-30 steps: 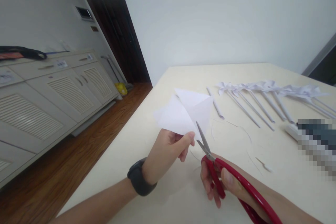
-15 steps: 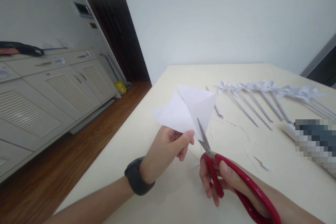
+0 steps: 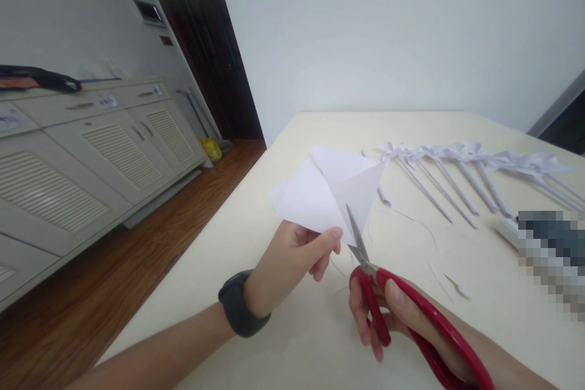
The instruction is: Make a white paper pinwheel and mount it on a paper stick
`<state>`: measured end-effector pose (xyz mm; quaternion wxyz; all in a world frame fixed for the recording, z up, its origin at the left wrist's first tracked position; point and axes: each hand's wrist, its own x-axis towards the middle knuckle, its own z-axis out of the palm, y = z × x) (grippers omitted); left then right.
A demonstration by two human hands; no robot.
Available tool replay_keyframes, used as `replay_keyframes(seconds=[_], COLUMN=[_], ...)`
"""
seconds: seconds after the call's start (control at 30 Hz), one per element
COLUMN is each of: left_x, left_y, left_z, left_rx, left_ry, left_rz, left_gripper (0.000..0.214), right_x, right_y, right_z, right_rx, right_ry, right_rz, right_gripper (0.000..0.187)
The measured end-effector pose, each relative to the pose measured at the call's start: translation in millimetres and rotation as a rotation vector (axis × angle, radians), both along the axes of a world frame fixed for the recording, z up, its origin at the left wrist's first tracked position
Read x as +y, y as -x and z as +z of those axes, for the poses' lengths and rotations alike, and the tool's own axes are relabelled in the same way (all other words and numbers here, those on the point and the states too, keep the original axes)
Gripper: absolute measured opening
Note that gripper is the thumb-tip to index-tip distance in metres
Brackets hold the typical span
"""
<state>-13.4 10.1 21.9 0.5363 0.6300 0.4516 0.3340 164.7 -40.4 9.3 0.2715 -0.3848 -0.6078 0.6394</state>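
A white sheet of paper (image 3: 311,195), slit and creased, is pinched along its near edge by my left hand (image 3: 306,250), thumb on top. My right hand (image 3: 388,311) grips a pair of scissors (image 3: 372,292) by their red handles. The blades straddle the paper's near right corner, one lying over the sheet and the other mostly under it. Beyond the paper, a rolled paper stick (image 3: 384,196) rests on the table, partly hidden by the sheet.
Several white paper pinwheels (image 3: 439,152) on paper sticks lie in a row at the back right of the table (image 3: 347,122). Thin threads and a small wooden-tipped piece (image 3: 458,286) lie right of the scissors. A partly blurred-out object (image 3: 507,231) sits at the right edge.
The scissor blades have closed somewhat on the paper's corner. My left hand keeps its pinch, and the view has shifted slightly.
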Motion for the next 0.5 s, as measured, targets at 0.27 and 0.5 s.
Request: replay_keyframes(seconds=[0.27, 0.5], left_x=[-0.4, 0.3], left_y=[-0.7, -0.6], left_z=[-0.1, 1.2], left_rx=[0.003, 0.000], left_ry=[-0.010, -0.024], left_rz=[0.003, -0.004], left_gripper=[0.050, 0.050], right_x=[-8.9, -9.3], right_y=[6.8, 9.4], right_z=[-2.3, -7.7], right_rx=[0.036, 0.056], right_ry=[0.015, 0.031], right_rz=[-0.072, -0.094], right_gripper=[0.032, 0.056])
